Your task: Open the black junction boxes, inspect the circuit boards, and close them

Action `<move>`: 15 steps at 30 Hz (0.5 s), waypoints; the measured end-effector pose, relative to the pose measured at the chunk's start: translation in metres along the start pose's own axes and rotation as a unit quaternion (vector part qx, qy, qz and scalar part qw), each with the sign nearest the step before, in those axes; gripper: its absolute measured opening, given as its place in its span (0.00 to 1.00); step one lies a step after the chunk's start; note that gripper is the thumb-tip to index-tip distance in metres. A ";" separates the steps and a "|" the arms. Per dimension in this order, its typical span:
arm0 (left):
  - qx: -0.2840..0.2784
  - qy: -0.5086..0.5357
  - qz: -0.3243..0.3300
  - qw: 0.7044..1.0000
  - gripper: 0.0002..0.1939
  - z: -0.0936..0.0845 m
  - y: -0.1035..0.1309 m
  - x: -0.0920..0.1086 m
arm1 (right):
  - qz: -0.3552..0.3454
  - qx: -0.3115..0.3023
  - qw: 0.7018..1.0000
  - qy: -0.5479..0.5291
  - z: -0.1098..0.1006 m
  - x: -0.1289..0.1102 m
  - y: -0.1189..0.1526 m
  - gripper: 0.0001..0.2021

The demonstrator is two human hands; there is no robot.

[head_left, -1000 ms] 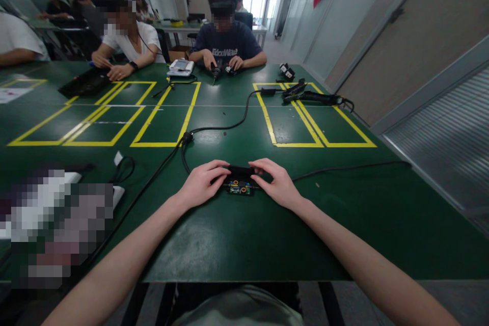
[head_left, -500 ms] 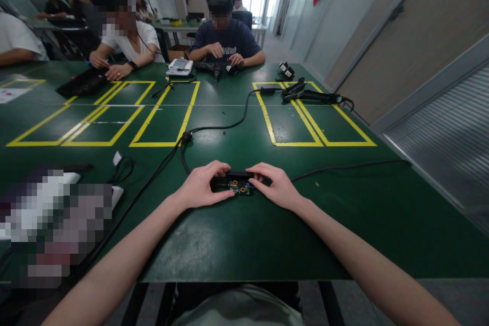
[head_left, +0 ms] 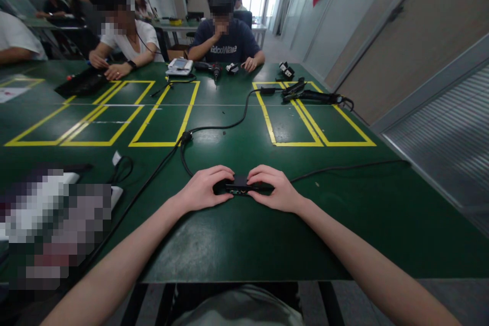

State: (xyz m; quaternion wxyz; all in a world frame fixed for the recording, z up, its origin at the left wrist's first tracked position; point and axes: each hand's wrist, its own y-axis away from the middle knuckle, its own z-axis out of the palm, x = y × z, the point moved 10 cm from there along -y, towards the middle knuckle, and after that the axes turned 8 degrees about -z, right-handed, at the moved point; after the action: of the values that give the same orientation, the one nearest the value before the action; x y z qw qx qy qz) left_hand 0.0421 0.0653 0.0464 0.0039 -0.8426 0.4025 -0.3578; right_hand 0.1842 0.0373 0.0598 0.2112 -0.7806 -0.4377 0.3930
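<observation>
Near edge, lower middle: bare green bench (head_left: 244,249). Lower left, a blurred, pixelated packet (head_left: 76,234), contents unreadable.

Centre of frame, just below the middle: left hand (head_left: 209,188) and right hand (head_left: 275,189), one at each end of a small black case (head_left: 240,182), fingers curled over the far side, thumbs at the near side; both gripping it by its ends. Under its upper part a thin strip of circuit board (head_left: 237,192) shows along the near side, so the halves look not yet fully together.

Step seems to be seating the upper half. Best done level: line up both ends, press evenly, keep thumbs clear of the seam and components. Check that the leads lie in their end slots; a pinched lead would likely hold the shell open. Whether they sit right is hidden by the fingers.

Beyond: black cord (head_left: 344,166) to the right, a cable knot (head_left: 186,136) left of centre, yellow tape outlines. Upper middle, a power drill (head_left: 208,68) before a person in a dark shirt (head_left: 229,43).
</observation>
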 end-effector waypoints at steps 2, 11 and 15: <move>0.004 -0.002 0.007 1.000 0.13 0.000 0.001 0.002 | 0.013 -0.009 1.000 0.007 0.001 0.002 0.000 0.08; 0.010 0.005 0.025 1.000 0.12 -0.001 0.002 0.005 | 0.040 -0.060 0.997 0.005 0.009 0.008 0.001 0.10; 0.011 0.002 0.035 0.999 0.11 -0.001 0.002 0.008 | 0.020 -0.072 0.997 0.014 0.009 0.005 0.001 0.12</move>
State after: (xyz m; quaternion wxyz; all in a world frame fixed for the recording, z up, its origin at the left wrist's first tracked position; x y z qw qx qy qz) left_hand 0.0431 0.0589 0.0514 0.0251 -0.8272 0.4279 -0.3633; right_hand 0.1790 0.0409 0.0512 0.1532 -0.8078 -0.4462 0.3535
